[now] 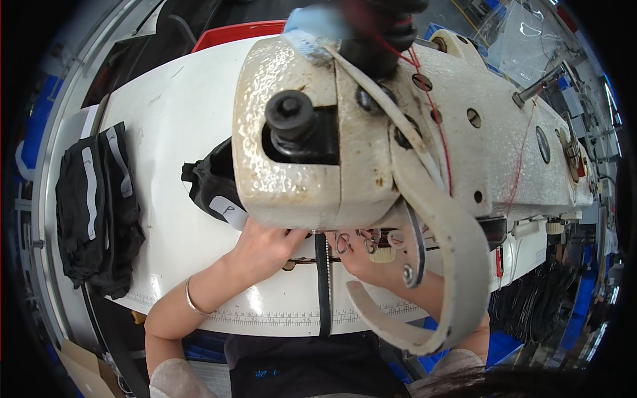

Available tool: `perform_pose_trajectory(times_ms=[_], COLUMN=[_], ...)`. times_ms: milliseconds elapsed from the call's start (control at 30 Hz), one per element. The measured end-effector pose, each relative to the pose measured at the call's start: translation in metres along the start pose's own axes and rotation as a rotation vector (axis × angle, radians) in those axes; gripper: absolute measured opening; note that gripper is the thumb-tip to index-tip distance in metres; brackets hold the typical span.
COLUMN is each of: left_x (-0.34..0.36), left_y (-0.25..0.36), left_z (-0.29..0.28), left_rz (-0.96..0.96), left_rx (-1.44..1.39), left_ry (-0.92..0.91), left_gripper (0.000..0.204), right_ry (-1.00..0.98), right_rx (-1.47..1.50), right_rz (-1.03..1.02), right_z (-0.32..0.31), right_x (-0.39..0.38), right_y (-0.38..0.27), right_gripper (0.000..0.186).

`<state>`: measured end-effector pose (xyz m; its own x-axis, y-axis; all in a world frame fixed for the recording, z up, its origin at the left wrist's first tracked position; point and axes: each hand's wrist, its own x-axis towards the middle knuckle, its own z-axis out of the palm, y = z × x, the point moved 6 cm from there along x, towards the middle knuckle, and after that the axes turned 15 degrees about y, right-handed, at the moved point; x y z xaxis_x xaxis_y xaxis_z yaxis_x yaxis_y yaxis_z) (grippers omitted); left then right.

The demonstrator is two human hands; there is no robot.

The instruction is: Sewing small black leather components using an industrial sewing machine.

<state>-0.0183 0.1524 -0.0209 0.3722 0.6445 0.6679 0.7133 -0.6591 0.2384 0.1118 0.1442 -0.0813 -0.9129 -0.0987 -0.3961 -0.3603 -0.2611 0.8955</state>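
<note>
Under the cream sewing machine head [292, 199] my left hand [269, 249] has its fingers curled in toward the needle area. Its fingertips and whatever they hold are hidden. My right hand [361, 259] lies just right of a narrow black zipper [323, 285], partly covered by metal thread guides and the machine; its fingers are mostly hidden. The zipper runs from under the machine head toward me, over the table's front edge. Beyond my left hand, a black fabric piece [209, 182] with a white label [227, 211] lies partly behind the machine head.
On the left of the white table [179, 119] lie black fabric pieces [99, 212] with white labels. A curved cream guard [458, 285] arches over my right forearm. Red thread [438, 119] hangs along the machine. A red bin [239, 32] stands behind; dark strips [537, 298] hang at right.
</note>
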Motion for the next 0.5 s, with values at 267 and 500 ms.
perform_pose_trajectory(times_ms=[267, 500], left_x=[0.008, -0.003], left_y=[0.001, -0.003], left_z=[0.005, 0.000], left_rz=[0.013, -0.018], left_rx=[-0.031, 0.040], left_ry=[0.003, -0.030], left_gripper=[0.033, 0.035], right_ry=[-0.006, 0.122], right_rx=[0.574, 1.112], right_rz=[0.239, 0.689], right_z=[0.007, 0.000], right_x=[-0.020, -0.013], right_y=[0.020, 0.022], right_gripper=[0.034, 0.032])
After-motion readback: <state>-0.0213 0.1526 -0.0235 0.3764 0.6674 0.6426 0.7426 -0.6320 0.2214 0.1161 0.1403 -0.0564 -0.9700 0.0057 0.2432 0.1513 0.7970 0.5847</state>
